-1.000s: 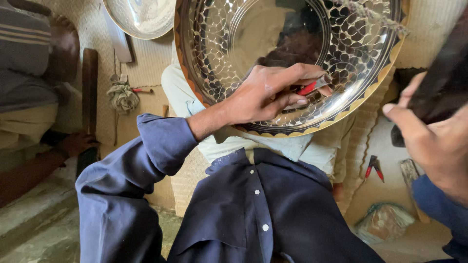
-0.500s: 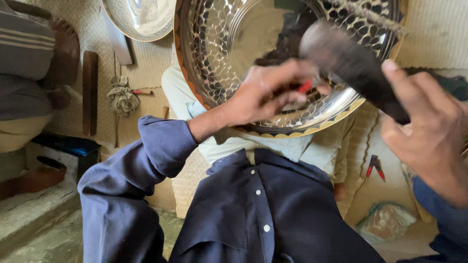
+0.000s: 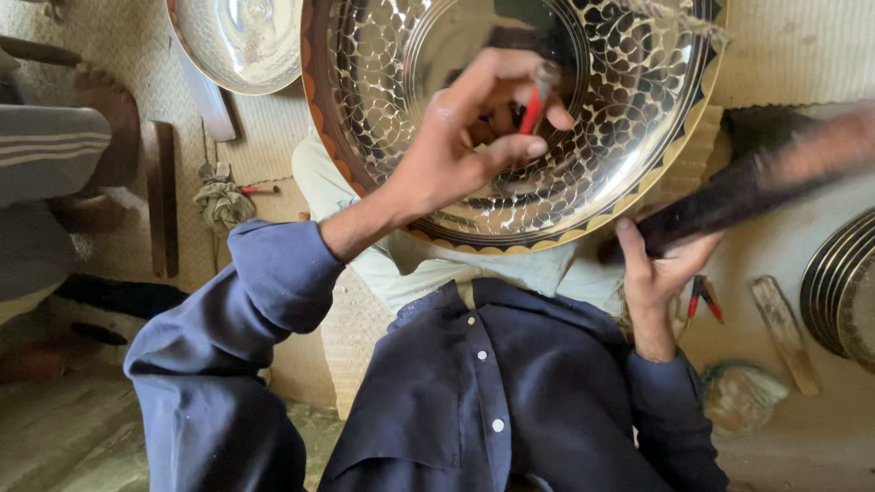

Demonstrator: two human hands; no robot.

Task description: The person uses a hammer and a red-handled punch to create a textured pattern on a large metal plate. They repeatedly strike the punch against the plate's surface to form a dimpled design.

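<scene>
Since a moment ago, I'm swinging the dark mallet (image 3: 756, 191) rightward in my closed right hand (image 3: 661, 264) while my left hand (image 3: 465, 137) is pinching the red-handled chisel (image 3: 531, 109) against the engraved brass tray (image 3: 620, 173).

Woven mat (image 3: 273, 137) over worn, dusty floor (image 3: 55, 437).

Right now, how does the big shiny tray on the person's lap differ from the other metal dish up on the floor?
The big tray is covered in hammered scale-like pattern with a dark and gold rim; the smaller dish looks plain and smooth. The tray is under the left hand; the dish lies untouched. Both are round, shiny metal.
</scene>
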